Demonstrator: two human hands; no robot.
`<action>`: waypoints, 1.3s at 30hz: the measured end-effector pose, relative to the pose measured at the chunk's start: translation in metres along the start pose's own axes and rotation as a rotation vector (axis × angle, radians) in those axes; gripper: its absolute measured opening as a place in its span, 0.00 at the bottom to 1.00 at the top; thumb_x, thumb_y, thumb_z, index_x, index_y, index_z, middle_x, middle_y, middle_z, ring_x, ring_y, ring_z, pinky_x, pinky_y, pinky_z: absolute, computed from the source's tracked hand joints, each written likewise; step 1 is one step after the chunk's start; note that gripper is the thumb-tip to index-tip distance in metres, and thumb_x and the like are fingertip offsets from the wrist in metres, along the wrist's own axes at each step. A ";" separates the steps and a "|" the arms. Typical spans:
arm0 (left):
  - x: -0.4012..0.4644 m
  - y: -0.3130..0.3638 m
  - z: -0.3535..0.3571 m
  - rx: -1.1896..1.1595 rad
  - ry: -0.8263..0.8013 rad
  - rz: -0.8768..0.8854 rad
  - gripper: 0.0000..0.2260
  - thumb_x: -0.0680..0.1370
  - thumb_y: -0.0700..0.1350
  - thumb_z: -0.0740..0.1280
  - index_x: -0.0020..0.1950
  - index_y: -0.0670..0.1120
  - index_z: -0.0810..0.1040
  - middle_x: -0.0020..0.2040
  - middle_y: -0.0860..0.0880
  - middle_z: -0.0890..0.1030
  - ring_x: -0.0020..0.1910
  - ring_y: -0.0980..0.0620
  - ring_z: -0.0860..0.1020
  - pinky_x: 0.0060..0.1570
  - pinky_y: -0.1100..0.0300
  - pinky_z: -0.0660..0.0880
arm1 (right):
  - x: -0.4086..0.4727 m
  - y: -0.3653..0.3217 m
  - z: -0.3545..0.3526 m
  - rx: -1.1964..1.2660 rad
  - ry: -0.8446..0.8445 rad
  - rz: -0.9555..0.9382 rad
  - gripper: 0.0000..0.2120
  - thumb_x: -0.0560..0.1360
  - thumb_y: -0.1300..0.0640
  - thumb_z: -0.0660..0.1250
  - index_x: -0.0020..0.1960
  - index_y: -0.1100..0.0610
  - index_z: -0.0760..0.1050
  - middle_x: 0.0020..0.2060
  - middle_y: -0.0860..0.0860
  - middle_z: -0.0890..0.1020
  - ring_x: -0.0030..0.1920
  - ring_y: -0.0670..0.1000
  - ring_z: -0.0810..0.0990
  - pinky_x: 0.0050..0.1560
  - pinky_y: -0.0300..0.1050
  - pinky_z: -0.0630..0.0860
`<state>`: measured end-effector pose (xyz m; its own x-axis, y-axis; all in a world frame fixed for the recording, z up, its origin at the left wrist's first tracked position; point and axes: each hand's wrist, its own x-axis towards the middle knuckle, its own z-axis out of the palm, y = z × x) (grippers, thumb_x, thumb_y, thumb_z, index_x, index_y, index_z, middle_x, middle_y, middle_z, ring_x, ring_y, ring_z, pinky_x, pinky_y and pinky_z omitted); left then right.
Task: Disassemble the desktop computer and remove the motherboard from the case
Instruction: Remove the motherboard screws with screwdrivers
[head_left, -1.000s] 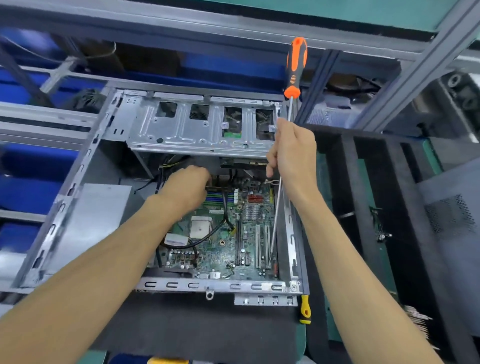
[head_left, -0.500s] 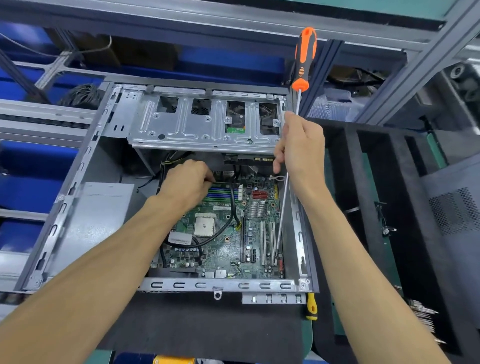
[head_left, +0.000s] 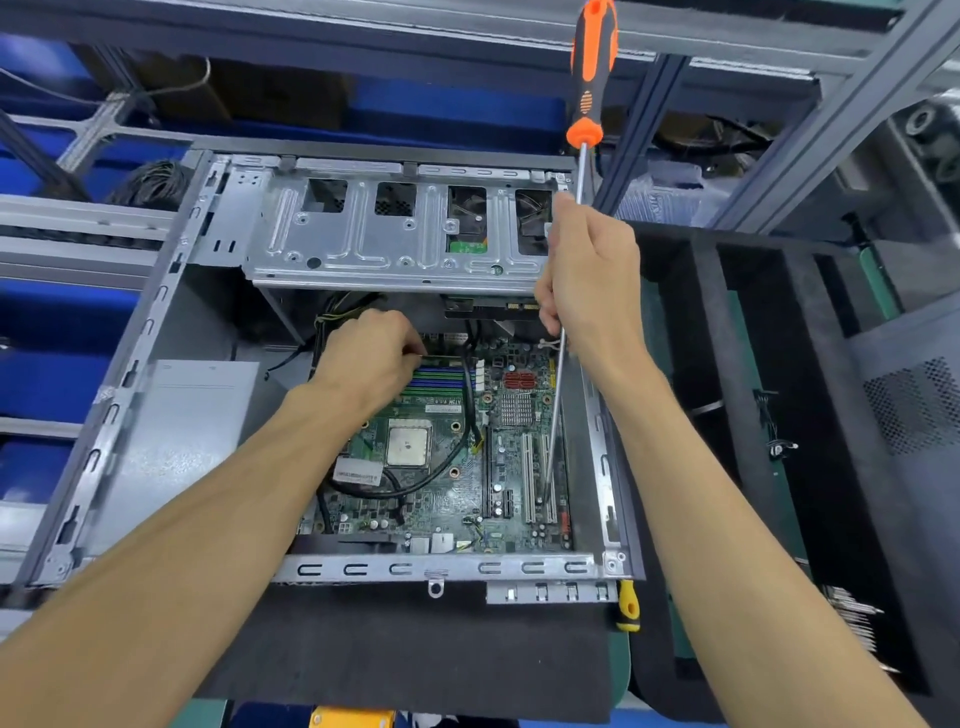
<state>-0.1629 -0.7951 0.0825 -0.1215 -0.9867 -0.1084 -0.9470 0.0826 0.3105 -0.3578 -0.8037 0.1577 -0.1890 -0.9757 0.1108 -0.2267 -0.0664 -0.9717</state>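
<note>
An open grey computer case (head_left: 441, 567) lies on its side with the green motherboard (head_left: 447, 499) inside. My left hand (head_left: 366, 358) reaches into the case and pinches something thin at the upper edge of the memory slots (head_left: 439, 375). My right hand (head_left: 592, 280) grips the long shaft of an orange-and-black screwdriver (head_left: 589, 78). Its tip rests down among the white expansion slots (head_left: 540, 478). A black cable (head_left: 410, 483) loops around the bare processor (head_left: 409, 441).
A metal drive cage (head_left: 395, 239) spans the top of the case, and a silver power supply (head_left: 176, 431) sits at its left. Black foam trays (head_left: 737, 415) lie to the right. A yellow-handled tool (head_left: 627, 605) lies by the case's near right corner. Blue bins stand behind.
The view has shifted so the case sits lower in the frame. My left hand stays at the memory slots and my right hand keeps the screwdriver upright with its tip in the expansion slot area.
</note>
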 end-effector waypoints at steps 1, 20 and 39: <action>0.000 -0.001 0.000 0.001 -0.005 0.004 0.07 0.77 0.44 0.70 0.52 0.50 0.86 0.51 0.45 0.84 0.49 0.43 0.81 0.47 0.53 0.77 | 0.002 -0.001 0.003 -0.005 0.000 -0.015 0.25 0.84 0.51 0.56 0.35 0.67 0.62 0.27 0.61 0.63 0.25 0.57 0.62 0.24 0.48 0.61; 0.008 -0.001 0.001 0.077 0.005 0.023 0.06 0.76 0.51 0.72 0.51 0.57 0.85 0.49 0.51 0.85 0.49 0.46 0.81 0.40 0.59 0.69 | 0.018 -0.006 0.029 0.053 -0.117 -0.128 0.27 0.85 0.49 0.56 0.28 0.53 0.59 0.22 0.46 0.61 0.26 0.50 0.60 0.30 0.47 0.58; -0.016 0.031 -0.041 -0.163 -0.026 0.135 0.08 0.78 0.47 0.65 0.49 0.58 0.81 0.42 0.54 0.83 0.43 0.50 0.81 0.46 0.52 0.78 | -0.048 -0.012 -0.006 -0.047 -0.304 -0.210 0.15 0.83 0.47 0.60 0.38 0.37 0.72 0.29 0.49 0.78 0.24 0.55 0.80 0.24 0.56 0.79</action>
<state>-0.1779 -0.7825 0.1327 -0.2539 -0.9640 -0.0787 -0.8612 0.1883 0.4721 -0.3521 -0.7551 0.1658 0.1575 -0.9597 0.2326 -0.2757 -0.2689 -0.9229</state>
